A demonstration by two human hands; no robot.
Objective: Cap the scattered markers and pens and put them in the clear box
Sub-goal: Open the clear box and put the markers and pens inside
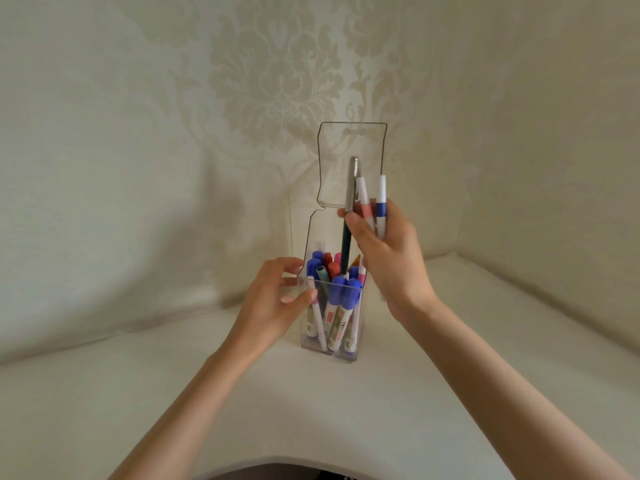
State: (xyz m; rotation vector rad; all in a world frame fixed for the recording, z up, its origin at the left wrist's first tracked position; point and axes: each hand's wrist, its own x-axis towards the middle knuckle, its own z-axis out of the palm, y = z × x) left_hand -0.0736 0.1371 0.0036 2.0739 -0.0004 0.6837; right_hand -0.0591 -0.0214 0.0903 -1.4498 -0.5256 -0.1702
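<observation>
- Right hand [384, 252] grips 3 pens [381, 192] just right of frame centre; the dark pen [346, 251] dips into the clear box [349, 356].
- Left hand [273, 299] grips clear box's left side.
- Clear box stands mid-frame on surface [346, 410], lid [349, 140] up.

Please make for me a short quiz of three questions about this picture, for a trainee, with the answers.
1. True or false: the lid of the clear box stands open.
2. How many pens does the right hand grip? A) one B) three C) five
3. Fill in: the left hand holds the ___.
Key: 1 true; 2 B; 3 clear box.
</observation>
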